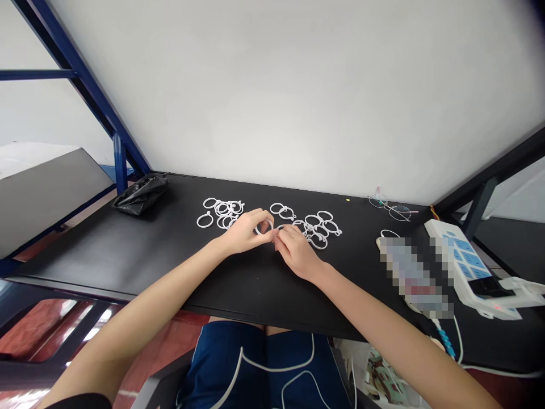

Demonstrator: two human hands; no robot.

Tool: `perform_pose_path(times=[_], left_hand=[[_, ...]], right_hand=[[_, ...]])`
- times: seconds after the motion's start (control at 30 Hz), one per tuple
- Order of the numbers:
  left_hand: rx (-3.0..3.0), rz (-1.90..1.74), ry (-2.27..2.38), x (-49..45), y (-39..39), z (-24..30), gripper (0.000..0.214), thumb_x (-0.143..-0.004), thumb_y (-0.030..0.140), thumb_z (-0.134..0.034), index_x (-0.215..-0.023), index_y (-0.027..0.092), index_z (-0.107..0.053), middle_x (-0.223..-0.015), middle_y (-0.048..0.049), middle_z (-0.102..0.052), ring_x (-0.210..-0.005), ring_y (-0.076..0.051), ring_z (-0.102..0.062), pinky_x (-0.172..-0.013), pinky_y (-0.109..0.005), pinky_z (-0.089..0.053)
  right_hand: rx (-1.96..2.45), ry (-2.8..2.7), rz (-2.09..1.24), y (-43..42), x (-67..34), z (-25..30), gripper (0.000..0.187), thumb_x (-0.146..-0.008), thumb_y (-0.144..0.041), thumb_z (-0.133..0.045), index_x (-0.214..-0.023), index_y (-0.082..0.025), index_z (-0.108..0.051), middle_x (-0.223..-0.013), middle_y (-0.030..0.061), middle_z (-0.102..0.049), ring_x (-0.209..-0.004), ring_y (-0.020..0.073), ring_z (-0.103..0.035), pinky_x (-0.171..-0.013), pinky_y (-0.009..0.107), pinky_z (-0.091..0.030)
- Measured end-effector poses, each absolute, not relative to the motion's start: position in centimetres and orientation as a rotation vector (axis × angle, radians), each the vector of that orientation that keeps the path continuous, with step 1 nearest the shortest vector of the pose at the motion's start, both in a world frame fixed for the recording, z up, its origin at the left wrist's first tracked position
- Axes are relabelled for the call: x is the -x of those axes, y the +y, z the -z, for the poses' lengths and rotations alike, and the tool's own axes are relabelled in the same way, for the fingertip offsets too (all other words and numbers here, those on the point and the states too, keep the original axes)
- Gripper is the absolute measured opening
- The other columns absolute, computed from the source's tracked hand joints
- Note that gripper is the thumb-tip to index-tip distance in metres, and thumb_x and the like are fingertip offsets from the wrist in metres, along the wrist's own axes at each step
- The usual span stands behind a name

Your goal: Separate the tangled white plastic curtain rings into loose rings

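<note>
My left hand [249,233] is closed, thumb and fingers around a white plastic curtain ring [258,229] raised just above the black tabletop. My right hand [297,250] meets it with fingertips pinched at the ring's right side, where a small white eyelet partly shows; the fingers hide the exact grip. To the left lies a loose pile of similar rings with small eyelets [205,221], partly behind my left hand. Another spread of rings [325,216] lies right of my right hand, and two overlapping rings [277,208] rest behind both hands.
A black plastic bag [142,194] sits at the table's back left. On the right are eyeglasses [399,213], a phone-like object blurred out [411,275] with a cable, and a white power strip [457,267] with a plug. A white wall [272,113] bounds the black table [140,244].
</note>
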State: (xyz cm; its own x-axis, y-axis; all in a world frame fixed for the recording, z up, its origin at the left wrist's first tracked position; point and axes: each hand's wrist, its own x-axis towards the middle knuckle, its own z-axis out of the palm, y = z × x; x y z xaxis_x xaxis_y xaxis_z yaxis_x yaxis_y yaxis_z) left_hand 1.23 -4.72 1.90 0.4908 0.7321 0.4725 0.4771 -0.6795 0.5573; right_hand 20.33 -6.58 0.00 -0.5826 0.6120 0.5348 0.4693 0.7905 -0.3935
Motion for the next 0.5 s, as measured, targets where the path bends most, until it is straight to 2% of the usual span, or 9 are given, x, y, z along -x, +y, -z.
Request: perform_pose_path(times=[0.5], left_hand=[[-2.508,-1.061,0.963,-1.42,-4.81,-1.93,0.018,-0.092,0.033,-0.051,-0.088,0.017,-0.059,-0.083,-0.0046,-0.057,-0.08,-0.016,-0.053,-0.074,-0.03,-0.045]], right_hand=[[0.813,-2.288,-0.275,-6.67,-20.22,-0.02,0.03,-0.099,-0.017,-0.033,-0.072,-0.022,-0.046,-0.07,0.0034,-0.053,-0.074,0.02,-0.051,-0.08,0.039,-0.045]])
